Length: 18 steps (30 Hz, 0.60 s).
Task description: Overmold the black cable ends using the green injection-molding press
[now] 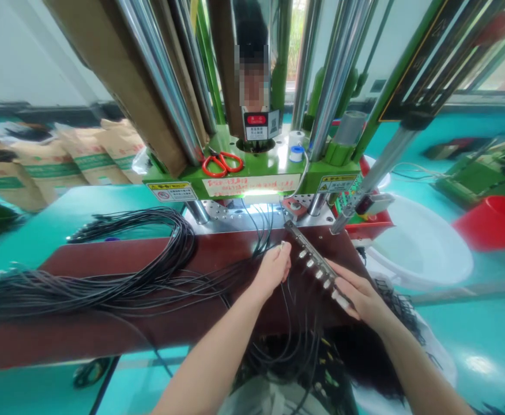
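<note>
My right hand (362, 295) grips the lower end of a long dark metal mould bar (311, 253), which slants up to the left above the brown table. Several silvery connectors stick out along the bar's left edge, with black cables hanging below them. Just left of the bar, my left hand (274, 268) is closed in a pinch on a cable end, whose small pale tip shows above the fingers. A large bundle of black cables (178, 236) lies on the brown tabletop (123, 337) to the left, and some cables run under my left forearm.
Ahead stands a green press (248, 168) with steel columns and warning labels. Red-handled scissors (222, 163) and a blue-and-white tape roll (296, 153) lie on its ledge. A white tub (421, 242) and red bucket (497, 222) are at right; sacks (53, 153) stand far left.
</note>
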{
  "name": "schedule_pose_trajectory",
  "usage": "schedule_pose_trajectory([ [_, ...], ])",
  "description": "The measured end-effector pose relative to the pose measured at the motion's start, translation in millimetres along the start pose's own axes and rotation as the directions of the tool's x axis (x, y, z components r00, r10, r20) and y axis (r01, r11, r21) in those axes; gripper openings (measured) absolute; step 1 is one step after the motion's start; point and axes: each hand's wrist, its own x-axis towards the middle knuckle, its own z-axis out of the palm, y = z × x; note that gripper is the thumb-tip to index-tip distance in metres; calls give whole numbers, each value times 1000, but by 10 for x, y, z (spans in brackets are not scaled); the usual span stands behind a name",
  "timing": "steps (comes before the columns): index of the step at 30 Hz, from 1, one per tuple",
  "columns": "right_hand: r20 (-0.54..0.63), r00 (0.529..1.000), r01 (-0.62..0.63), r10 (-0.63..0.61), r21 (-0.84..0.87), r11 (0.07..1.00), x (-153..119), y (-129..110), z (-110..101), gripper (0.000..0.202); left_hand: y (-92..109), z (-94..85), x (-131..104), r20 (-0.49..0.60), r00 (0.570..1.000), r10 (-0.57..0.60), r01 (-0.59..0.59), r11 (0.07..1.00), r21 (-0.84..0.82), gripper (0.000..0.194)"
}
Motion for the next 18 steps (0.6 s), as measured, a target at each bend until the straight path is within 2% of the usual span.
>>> schedule_pose_trajectory([
  [3,34,999,-15,15,-7,1000,-2,-32,-31,57,-4,1,-30,168,978,-122,137,987,-81,44],
  [5,92,995,-22,24,-24,999,3,-37,-57,58,-7,9,-46,242,957,-160,196,972,-132,41],
  [8,139,990,-13,20,-48,999,12,-35,-85,60,0,12,-54,299,938,-177,249,943,-220,35],
  [12,115,993,-3,13,-84,996,14,-30,-93,60,38,-5,-48,342,913,-224,329,898,-291,29],
  [18,131,991,-17,28,-87,996,16,-6,-102,57,157,-79,-44,504,813,-290,492,805,-331,26],
])
